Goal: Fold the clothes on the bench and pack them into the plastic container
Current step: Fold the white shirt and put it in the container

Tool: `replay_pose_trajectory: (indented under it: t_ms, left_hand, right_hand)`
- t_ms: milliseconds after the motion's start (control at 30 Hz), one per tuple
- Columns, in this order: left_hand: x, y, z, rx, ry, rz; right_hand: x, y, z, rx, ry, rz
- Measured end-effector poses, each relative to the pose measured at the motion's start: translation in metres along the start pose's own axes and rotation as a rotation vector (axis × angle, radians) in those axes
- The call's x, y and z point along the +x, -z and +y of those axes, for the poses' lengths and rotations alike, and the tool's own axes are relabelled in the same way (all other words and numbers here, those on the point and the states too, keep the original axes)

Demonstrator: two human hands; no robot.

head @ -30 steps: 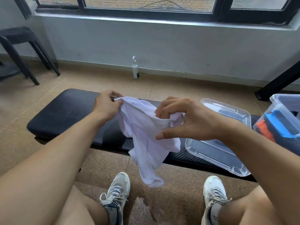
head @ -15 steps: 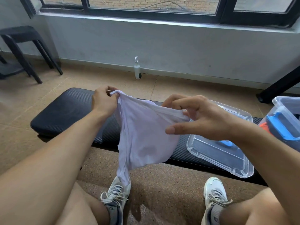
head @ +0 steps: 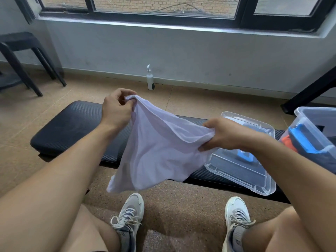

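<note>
White cloth, the garment (head: 160, 148), now hangs spread above the desk (head: 69, 128). I have drawn my hands apart: left hand (head: 116, 108) pinches the far corner, right hand (head: 223, 135) grips the near-right edge. It looks ready for folding beside the plastic container (head: 309, 135).

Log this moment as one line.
left hand: grips white garment | right hand: grips garment | garment: spread above bench | folded: no

I read this as a plain indoor room, maybe gym-like: padded black table (head: 69, 128), tan tiled floor (head: 190, 99), black-framed window (head: 163, 17), black stool (head: 20, 42).
</note>
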State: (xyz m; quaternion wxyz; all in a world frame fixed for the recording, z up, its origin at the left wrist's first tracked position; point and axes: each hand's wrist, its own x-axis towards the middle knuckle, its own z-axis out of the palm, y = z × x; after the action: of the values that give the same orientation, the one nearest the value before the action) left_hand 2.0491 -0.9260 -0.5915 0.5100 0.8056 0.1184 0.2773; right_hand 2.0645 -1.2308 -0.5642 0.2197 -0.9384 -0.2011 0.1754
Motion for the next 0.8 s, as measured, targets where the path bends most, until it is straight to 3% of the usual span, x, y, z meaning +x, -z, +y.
replay_pose_trajectory:
  t_ms: [167,233,367,600,700,800]
  left_hand:
    - [0.001,0.008,0.000,0.019,0.080,-0.025]
    - [0.006,0.015,0.008,0.018,0.092,-0.041]
    - [0.021,0.033,0.046,-0.021,0.065,-0.061]
    - [0.052,0.064,0.111,-0.237,0.044,-0.089]
    - [0.054,0.072,0.130,-0.287,0.043,-0.118]
    - [0.048,0.077,0.148,-0.317,0.054,-0.202]
  right_hand:
    - [-0.003,0.017,0.000,0.695,0.085,0.107]
    - [0.000,0.029,-0.007,0.836,0.098,0.164]
    - [0.007,0.059,-0.020,0.766,0.135,0.385]
    - [-0.011,0.115,-0.047,0.263,0.226,0.477]
    - [-0.029,0.134,-0.060,0.424,0.255,0.414]
    - [-0.049,0.153,-0.066,0.619,0.287,0.229]
